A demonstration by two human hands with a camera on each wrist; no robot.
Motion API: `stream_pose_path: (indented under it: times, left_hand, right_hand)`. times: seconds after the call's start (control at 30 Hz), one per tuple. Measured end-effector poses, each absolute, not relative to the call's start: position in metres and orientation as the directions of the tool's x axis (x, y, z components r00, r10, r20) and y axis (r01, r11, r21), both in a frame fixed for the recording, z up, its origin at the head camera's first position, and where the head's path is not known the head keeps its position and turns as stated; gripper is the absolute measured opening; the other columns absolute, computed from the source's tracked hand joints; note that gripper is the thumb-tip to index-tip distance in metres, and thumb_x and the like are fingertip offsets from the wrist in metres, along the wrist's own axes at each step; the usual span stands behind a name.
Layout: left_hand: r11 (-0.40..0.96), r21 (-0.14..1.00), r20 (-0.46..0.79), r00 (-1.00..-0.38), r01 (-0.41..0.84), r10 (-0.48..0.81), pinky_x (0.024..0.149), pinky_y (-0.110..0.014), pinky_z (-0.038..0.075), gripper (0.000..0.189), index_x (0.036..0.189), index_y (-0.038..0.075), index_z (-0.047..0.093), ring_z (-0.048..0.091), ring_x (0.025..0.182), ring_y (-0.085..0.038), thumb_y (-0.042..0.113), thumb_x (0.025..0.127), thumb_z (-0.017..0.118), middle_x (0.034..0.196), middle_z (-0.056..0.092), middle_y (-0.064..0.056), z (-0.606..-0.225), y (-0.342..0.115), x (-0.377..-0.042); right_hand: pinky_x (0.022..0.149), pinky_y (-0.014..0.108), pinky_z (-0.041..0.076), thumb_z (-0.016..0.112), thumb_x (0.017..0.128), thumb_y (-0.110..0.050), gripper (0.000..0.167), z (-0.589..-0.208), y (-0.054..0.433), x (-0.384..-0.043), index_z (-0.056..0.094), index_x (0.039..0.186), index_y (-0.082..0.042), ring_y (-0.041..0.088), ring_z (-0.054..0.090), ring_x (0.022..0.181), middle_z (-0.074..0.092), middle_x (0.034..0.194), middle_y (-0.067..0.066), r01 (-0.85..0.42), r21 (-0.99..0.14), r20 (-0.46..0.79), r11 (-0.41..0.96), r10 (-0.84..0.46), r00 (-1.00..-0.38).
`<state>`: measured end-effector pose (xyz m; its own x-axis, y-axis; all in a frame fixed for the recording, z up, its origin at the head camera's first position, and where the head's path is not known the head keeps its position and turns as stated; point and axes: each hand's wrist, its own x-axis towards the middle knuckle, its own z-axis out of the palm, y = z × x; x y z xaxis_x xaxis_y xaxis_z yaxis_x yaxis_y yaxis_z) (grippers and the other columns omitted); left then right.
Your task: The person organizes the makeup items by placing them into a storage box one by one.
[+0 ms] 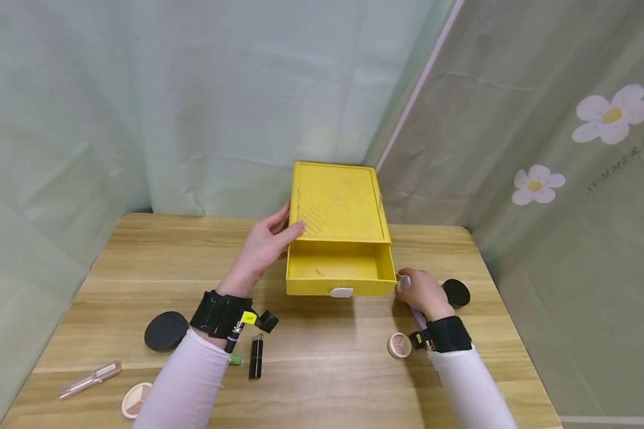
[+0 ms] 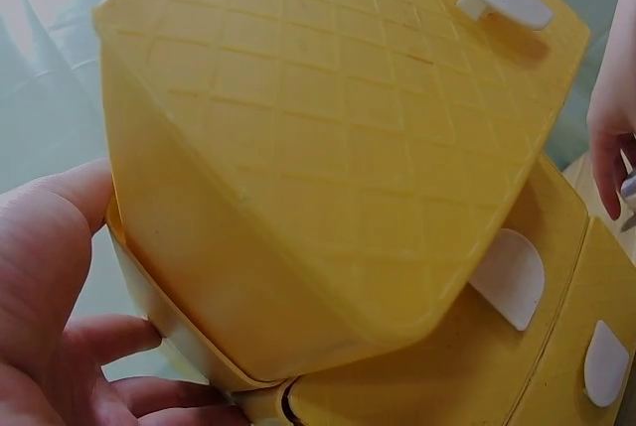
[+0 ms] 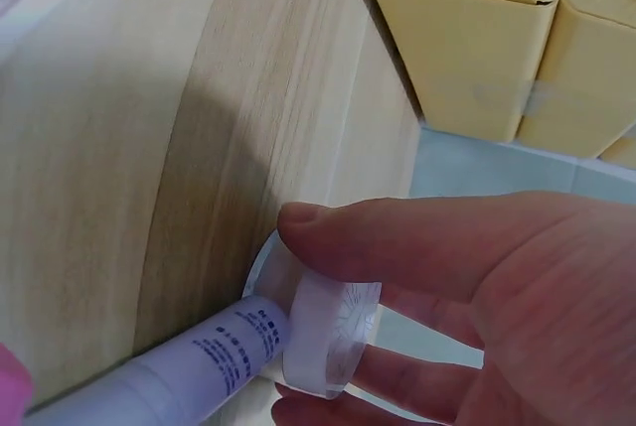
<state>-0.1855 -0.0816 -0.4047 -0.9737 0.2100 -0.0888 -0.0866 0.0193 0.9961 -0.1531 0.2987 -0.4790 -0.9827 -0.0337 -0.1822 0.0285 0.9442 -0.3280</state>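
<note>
My left hand (image 1: 263,243) lies against the left side of a yellow drawer box (image 1: 338,199), thumb over its top edge and fingers along the side. The top drawer (image 1: 340,288), with a white knob (image 1: 341,292), stands pulled out; a small dark mark shows inside. Right of the box, my right hand (image 1: 425,292) pinches a small round clear-and-white case (image 3: 323,332) between thumb and fingers. A lavender tube (image 3: 189,361) with dark print lies against that case in the right wrist view. Part of the tube is hidden under the hand in the head view.
Near the right hand are a black round compact (image 1: 456,293) and a three-colour round palette (image 1: 399,345). At left lie another black compact (image 1: 166,331), a clear pink tube (image 1: 90,380), a second palette (image 1: 135,400), a black lipstick (image 1: 256,356) and a green item (image 1: 236,360).
</note>
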Motion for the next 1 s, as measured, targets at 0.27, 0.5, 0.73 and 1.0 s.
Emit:
stream_pose_path:
  times: [0.27,0.5,0.73,1.0]
  left_hand:
    - [0.040,0.996,-0.091,-0.975,-0.085,0.204,0.102,-0.058,0.054,0.085,0.169,0.027,0.031,0.055,0.142,-0.031,0.044,0.100,0.077,0.171,0.036,-0.007,-0.406,-0.085,-0.191]
    - [0.041,0.996,-0.084,-0.974,-0.078,0.208,0.103,-0.059,0.053,0.085,0.170,0.026,0.030,0.055,0.142,-0.032,0.043,0.101,0.076,0.171,0.035,-0.006,-0.409,-0.086,-0.195]
    - [0.038,0.996,-0.090,-0.977,-0.084,0.191,0.103,-0.058,0.053,0.079,0.167,0.021,0.037,0.057,0.139,-0.030,0.041,0.101,0.076,0.167,0.043,-0.008,-0.411,-0.087,-0.199]
    - [0.032,0.996,-0.090,-0.979,-0.086,0.181,0.102,-0.054,0.055,0.077,0.165,0.016,0.039,0.056,0.140,-0.030,0.040,0.102,0.075,0.166,0.044,-0.010,-0.412,-0.086,-0.200]
  right_hand:
    - [0.083,0.054,0.056,0.073,0.088,-0.018,0.043,-0.485,0.296,-0.161,0.071,0.129,-0.003,0.035,0.066,0.094,0.073,0.118,0.022,0.028,-0.339,-0.172,0.940,-0.032,-0.985]
    - [0.084,0.054,0.056,0.071,0.092,-0.019,0.038,-0.486,0.294,-0.165,0.072,0.127,-0.003,0.035,0.066,0.095,0.073,0.119,0.022,0.031,-0.344,-0.164,0.938,-0.028,-0.986]
    - [0.087,0.057,0.056,0.076,0.091,-0.021,0.047,-0.484,0.293,-0.164,0.070,0.134,-0.003,0.037,0.067,0.101,0.072,0.122,0.023,0.028,-0.384,-0.127,0.923,-0.023,-0.992]
    - [0.088,0.056,0.055,0.078,0.091,-0.022,0.055,-0.475,0.295,-0.159,0.066,0.141,-0.004,0.038,0.066,0.102,0.071,0.127,0.024,0.020,-0.398,-0.104,0.917,-0.023,-0.994]
